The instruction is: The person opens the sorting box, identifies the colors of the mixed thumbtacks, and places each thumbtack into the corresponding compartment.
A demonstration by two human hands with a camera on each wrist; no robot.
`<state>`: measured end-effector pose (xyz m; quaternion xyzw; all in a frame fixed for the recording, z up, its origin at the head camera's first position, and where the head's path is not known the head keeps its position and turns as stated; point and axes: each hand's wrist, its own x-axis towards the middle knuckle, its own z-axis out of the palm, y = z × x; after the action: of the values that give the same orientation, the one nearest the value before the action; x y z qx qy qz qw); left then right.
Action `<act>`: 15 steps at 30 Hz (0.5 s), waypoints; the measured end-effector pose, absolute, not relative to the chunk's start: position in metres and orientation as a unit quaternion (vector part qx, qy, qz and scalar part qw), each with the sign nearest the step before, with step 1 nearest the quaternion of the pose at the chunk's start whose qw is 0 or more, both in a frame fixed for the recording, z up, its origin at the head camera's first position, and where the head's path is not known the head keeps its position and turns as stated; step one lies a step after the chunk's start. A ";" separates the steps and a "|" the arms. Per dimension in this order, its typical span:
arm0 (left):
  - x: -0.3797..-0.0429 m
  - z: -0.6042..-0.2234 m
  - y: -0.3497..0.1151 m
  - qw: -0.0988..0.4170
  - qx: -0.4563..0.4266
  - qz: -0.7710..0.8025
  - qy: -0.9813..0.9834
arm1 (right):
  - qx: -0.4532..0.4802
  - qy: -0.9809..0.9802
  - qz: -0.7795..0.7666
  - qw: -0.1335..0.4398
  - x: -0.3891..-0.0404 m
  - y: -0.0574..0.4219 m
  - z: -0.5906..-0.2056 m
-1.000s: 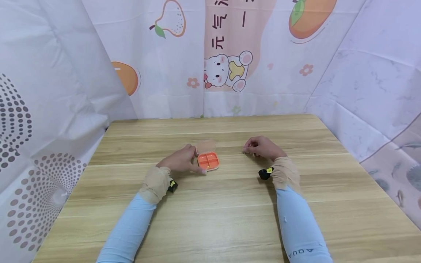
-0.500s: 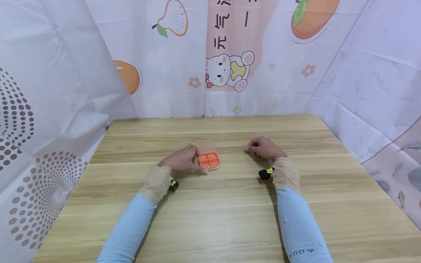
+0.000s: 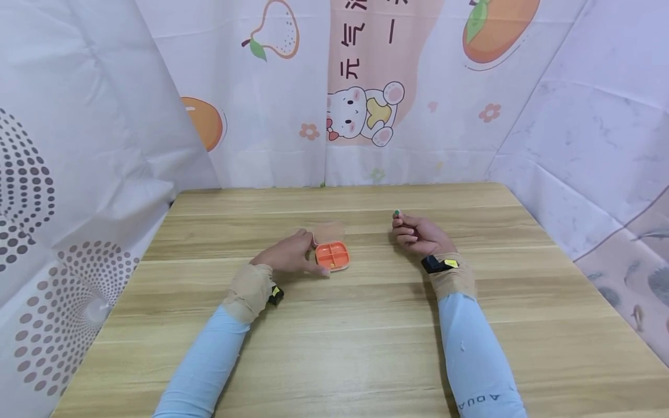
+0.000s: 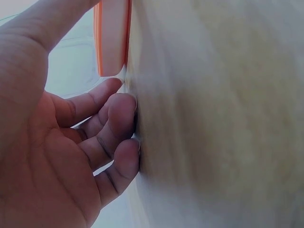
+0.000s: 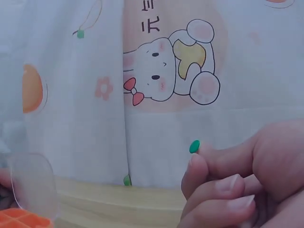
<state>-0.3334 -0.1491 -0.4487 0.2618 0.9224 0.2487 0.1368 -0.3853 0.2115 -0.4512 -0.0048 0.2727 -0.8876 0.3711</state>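
An orange four-part box (image 3: 331,256) with a clear hinged lid (image 3: 329,232) lies open on the table. My left hand (image 3: 290,252) holds the box's left end between thumb and index finger. In the left wrist view its other fingers (image 4: 124,111) curl beside the box, their tips on the wood. A tiny yellow thing (image 3: 331,265) lies in the front left compartment. To the right, my right hand (image 3: 420,233) is raised, palm turned partly up. Thumb and index finger pinch a small green disc-like piece (image 5: 194,146); its held part is hidden by the fingertips.
Wood-grain table (image 3: 334,348) spreads around both hands. A white printed curtain (image 3: 261,116) hangs along its back edge, with more sheeting at the left and right sides. Each wrist carries a strapped black camera.
My right hand has lifted off the tabletop and turned its palm upward, bringing the green piece into sight. The left hand and the box have stayed where they were.
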 end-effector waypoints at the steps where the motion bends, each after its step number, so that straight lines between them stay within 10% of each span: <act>1: -0.333 -0.449 -0.149 0.137 0.261 0.250 0.922 | -0.005 0.249 -0.891 0.380 -0.386 0.211 -0.452; 8: -0.334 -0.449 -0.150 0.148 0.265 0.282 0.910 | -0.024 0.276 -0.889 0.364 -0.387 0.208 -0.452; 15: -0.334 -0.450 -0.150 0.155 0.267 0.301 0.902 | -0.060 0.577 -0.784 0.220 -0.384 0.211 -0.448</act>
<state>-0.3342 -0.1501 -0.4501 0.2668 0.9024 0.3007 0.1552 -0.3844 0.2115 -0.4475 -0.0595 0.5771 -0.7841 0.2203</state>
